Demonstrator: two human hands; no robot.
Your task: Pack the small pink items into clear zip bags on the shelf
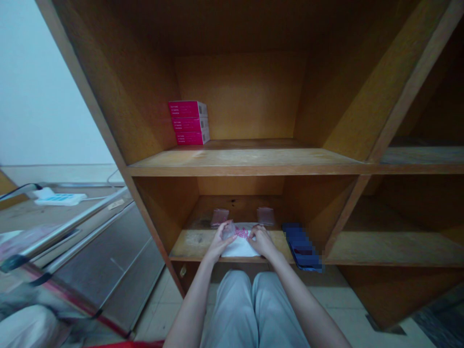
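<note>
On the lower shelf a white sheet [239, 249] lies under a small heap of pink bead-like pieces [241, 233]. My left hand [219, 243] is closed on a small clear plastic bag [228, 230] at the heap's left side. From the right, my right hand [262, 240] reaches over the sheet with its fingers pinched at the edge of the pink pieces; whatever is between the fingertips is too small to make out. Behind the sheet lie two flat clear packets with a pinkish tint, one on the left [219, 217] and one on the right [266, 216].
A dark blue flat object [302, 247], partly blurred, hangs over the shelf's front edge at the right. Three stacked pink boxes [189, 123] stand on the upper shelf [246, 157]. At the left are a metal-edged table [105, 246] with a white power strip [61, 197] and a person's knee [27, 326].
</note>
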